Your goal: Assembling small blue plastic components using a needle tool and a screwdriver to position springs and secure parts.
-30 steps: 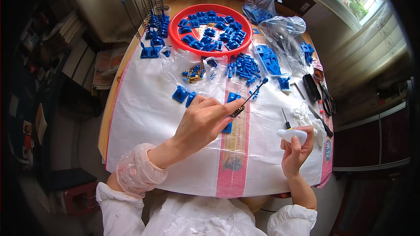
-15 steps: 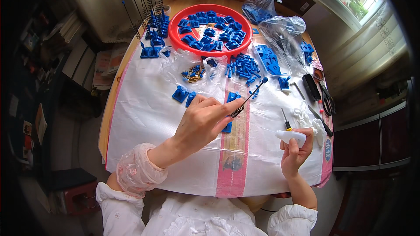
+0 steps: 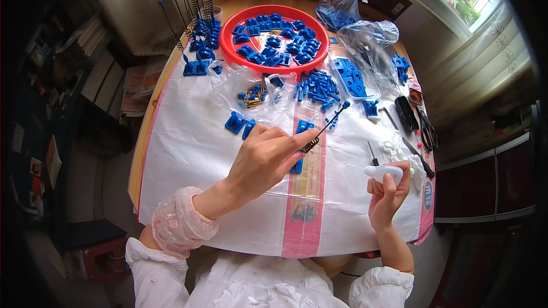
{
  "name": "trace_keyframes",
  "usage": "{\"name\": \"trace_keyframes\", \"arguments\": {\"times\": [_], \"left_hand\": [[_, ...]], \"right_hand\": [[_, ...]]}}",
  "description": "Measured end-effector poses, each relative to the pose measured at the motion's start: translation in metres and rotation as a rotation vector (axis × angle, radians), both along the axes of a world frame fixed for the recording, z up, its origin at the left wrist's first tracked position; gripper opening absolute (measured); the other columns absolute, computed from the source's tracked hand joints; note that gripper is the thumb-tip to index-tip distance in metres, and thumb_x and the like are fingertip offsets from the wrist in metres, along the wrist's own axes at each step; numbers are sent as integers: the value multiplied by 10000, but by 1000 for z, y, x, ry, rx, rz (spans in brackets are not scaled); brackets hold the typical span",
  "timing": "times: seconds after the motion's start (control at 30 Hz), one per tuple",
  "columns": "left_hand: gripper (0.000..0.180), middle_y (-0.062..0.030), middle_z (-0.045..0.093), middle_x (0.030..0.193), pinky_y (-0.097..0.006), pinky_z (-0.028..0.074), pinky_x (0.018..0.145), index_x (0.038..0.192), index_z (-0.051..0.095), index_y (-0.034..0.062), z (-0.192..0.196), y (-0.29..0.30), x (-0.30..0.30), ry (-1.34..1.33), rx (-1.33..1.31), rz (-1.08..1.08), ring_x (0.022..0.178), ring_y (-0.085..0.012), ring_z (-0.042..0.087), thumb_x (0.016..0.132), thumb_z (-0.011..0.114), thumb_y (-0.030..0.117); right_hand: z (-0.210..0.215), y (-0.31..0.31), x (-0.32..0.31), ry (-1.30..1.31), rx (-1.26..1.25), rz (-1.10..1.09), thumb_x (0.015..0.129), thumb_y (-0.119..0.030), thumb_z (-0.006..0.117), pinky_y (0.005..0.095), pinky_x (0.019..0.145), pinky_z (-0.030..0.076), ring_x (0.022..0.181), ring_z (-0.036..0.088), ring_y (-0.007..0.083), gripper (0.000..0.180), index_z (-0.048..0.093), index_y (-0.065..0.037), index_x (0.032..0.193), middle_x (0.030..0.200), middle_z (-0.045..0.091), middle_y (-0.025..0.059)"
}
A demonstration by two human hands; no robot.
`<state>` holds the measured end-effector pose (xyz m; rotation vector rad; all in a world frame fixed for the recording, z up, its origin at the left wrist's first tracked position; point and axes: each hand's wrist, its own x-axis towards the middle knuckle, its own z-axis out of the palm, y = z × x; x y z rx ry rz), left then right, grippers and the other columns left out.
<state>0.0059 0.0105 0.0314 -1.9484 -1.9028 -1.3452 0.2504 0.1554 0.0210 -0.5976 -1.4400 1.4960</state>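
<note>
My left hand (image 3: pixel 251 162) is over the middle of the table, its fingers pinching a black coil spring with a thin rod (image 3: pixel 326 126) that ends in a small blue ball. Partly hidden by these fingers, a blue plastic base (image 3: pixel 297 166) lies on the sheet. My right hand (image 3: pixel 387 202) grips a small white squeeze bottle (image 3: pixel 386 173), held sideways with its narrow tip pointing left. Just beyond the bottle is a screwdriver (image 3: pixel 373 155), its handle mostly covered. Two blue plastic pieces (image 3: pixel 235 122) lie beyond my left hand.
A red round tray (image 3: pixel 224 51) of blue parts stands at the back. Assembled spring pieces (image 3: pixel 197 43) rise at the far left. Blue pegs (image 3: pixel 318 87), brass screws (image 3: pixel 253 97) and clear bags (image 3: pixel 371 40) lie nearby. Scissors (image 3: pixel 427 130) and a knife (image 3: pixel 419 157) are at the right edge.
My right hand has risen slightly and shifted a little right, with the white bottle tilting in its fingers. The left hand and the spring stay in place.
</note>
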Motion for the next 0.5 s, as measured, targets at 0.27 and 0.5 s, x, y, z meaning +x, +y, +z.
{"name": "trace_keyframes", "arguments": {"times": [0.27,0.5], "left_hand": [[594,2,766,991,-336,426,808,1351,666,159,-2,2,0,0,15,0,830,-162,665,797,852,52],[588,4,771,1023,-335,429,808,1347,667,162,-2,1,0,-9,14,-9,833,-166,667,800,852,54]], "right_hand": [[5,23,2,36,-431,4,963,-230,628,243,479,191,521,226,29,160,485,-165,996,646,284,-91],[7,53,8,-67,-590,-9,953,-255,685,241,460,191,505,238,30,216,488,-178,908,636,287,-99]]}}
